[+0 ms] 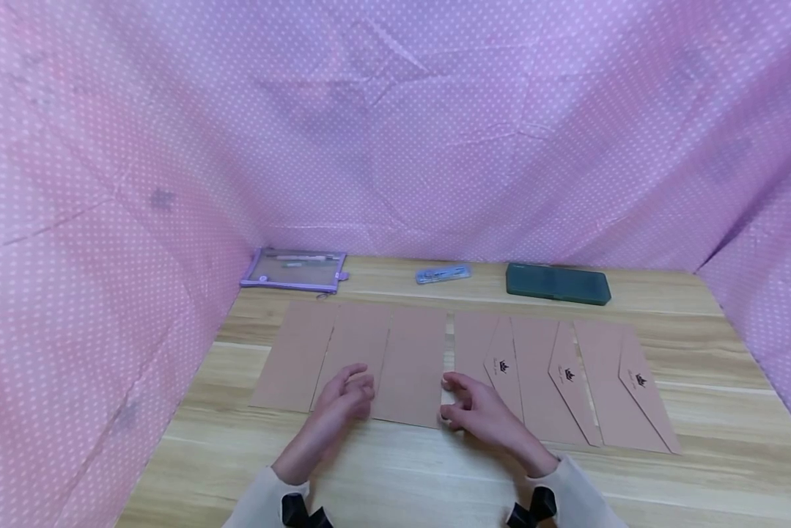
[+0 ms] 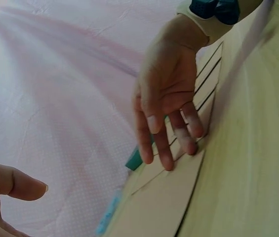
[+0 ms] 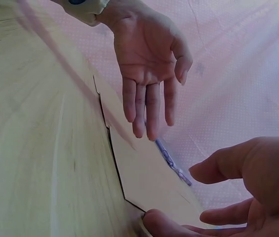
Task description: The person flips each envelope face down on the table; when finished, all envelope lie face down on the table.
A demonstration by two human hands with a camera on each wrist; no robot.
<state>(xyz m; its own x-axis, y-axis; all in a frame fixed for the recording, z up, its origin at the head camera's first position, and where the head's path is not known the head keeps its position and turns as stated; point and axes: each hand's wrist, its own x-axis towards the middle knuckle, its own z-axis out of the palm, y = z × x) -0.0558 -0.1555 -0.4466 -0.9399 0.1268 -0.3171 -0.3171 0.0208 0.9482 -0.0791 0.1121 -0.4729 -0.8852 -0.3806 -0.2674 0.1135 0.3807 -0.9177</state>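
Note:
Three plain brown envelopes (image 1: 411, 359) lie side by side on the left of the row. To their right are three more envelopes (image 1: 536, 389), turned flap side up, each flap printed with a small black crown. My left hand (image 1: 347, 396) hovers over the lower part of the second and third plain envelopes, its fingers loosely bent and holding nothing. By the right edge of the third plain envelope is my right hand (image 1: 484, 414), thumb and fingers spread apart at the gap beside the first flapped one. In the right wrist view the left hand (image 3: 146, 64) hangs palm visible, fingers extended.
Along the back of the wooden table (image 1: 395, 477) lie a purple-edged mesh zip pouch (image 1: 292, 273) with pens inside, a small blue packet (image 1: 443, 273) and a dark green case (image 1: 558, 284). Pink dotted cloth (image 1: 395, 147) hangs behind and at the sides.

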